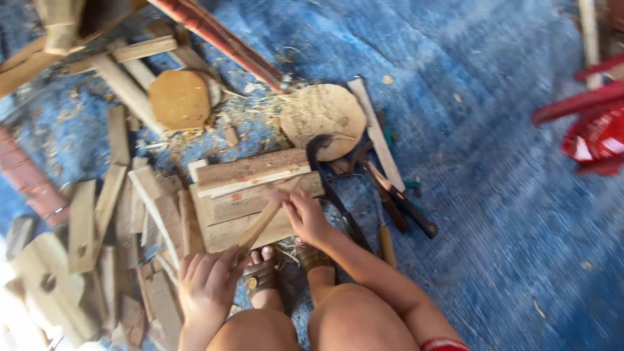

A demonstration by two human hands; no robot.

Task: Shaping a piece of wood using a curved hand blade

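My left hand grips the near end of a slim wooden stick that slants up to the right. My right hand pinches the stick's far end, resting it on a block of stacked wooden planks. My knees and sandalled feet sit just below the block, on a blue tarp.
Loose wood offcuts lie scattered left. A round wooden disc and an octagonal piece lie beyond the block. Hand tools with dark handles and a curved dark blade rest to the right. Red plastic object at the right edge.
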